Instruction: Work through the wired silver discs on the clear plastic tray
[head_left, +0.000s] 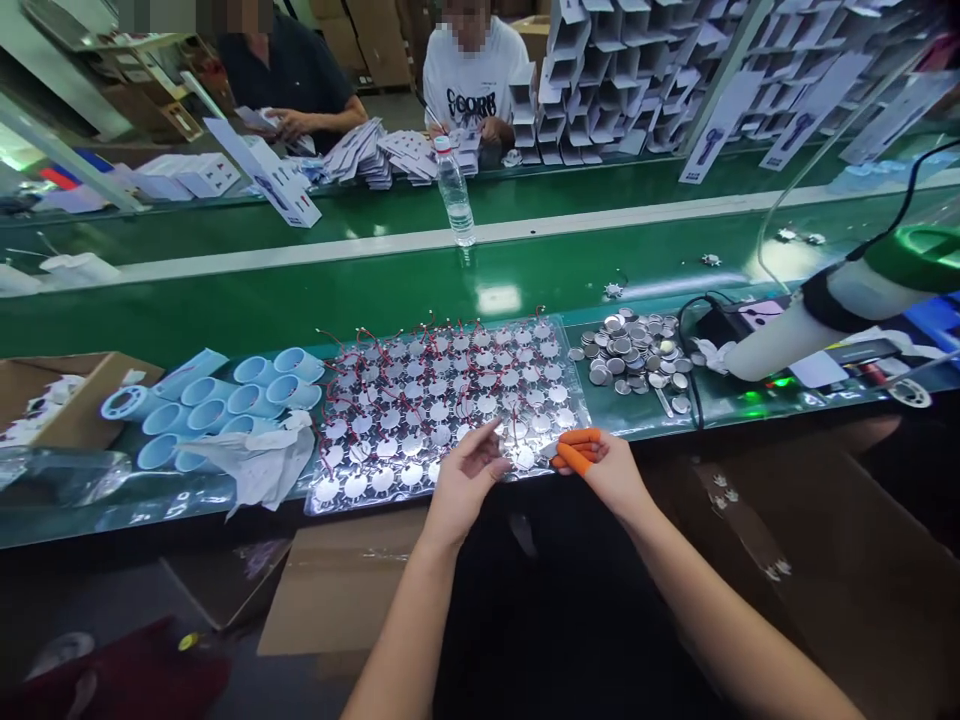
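Observation:
My left hand (pixel 471 470) hovers at the near edge of a clear tray (pixel 311 508), its thumb and fingers apart and nothing visible between them. Rows of round white discs (pixel 411 474) with red wires fill this tray. Orange finger covers sit on the thumb and fingers of my right hand (pixel 600 465), which are pinched together over the tray's near right corner. A small grey, flat piece (pixel 550 451) pokes out of that pinch; its kind is unclear. One white disc (pixel 524 458) lies between my two hands.
Loose silver discs (pixel 630 350) are heaped right of the tray. Light-blue cups (pixel 251 400) and a cardboard box (pixel 90 400) stand left. A water bottle (pixel 455 195) is upright behind. A white-and-green tube (pixel 840 300) slants in at right. Two people sit across the green bench.

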